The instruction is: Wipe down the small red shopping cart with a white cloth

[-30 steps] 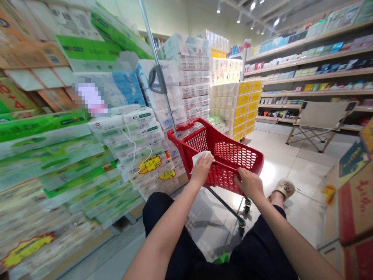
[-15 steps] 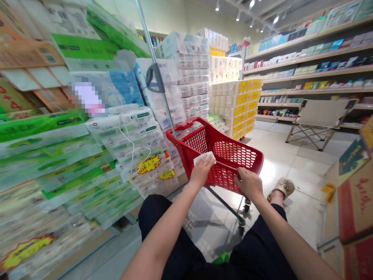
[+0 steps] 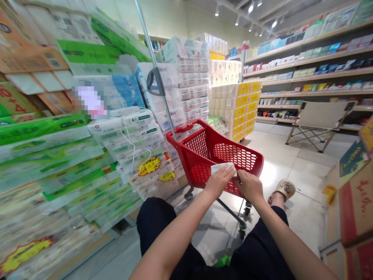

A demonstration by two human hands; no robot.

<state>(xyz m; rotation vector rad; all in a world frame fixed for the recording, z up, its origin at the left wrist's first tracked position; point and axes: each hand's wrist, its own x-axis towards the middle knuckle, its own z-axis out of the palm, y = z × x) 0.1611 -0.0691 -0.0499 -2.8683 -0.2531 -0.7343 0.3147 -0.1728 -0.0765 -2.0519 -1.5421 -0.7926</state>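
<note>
A red plastic shopping cart [image 3: 201,151] on wheels stands in front of my knees. My left hand [image 3: 218,182] presses a white wipe [image 3: 222,167] onto the cart's near rim, fingers curled over the cloth. My right hand [image 3: 249,186] grips the same rim just to the right, almost touching the left hand. A thin metal pole [image 3: 159,79] with a grey handle rises from the cart's left side. The basket looks empty inside.
Stacked packs of tissue and toilet paper [image 3: 87,147] fill the left side. A yellow stack [image 3: 247,105] stands ahead. Shelves [image 3: 309,70] line the right wall, with a folding chair [image 3: 320,116] before them. Cardboard boxes [image 3: 352,202] sit at the right. My foot in a slipper [image 3: 284,187] rests on the tile floor.
My left hand has slid the wipe rightward along the near rim, from the cart's left corner to beside my right hand. My right hand stayed put.
</note>
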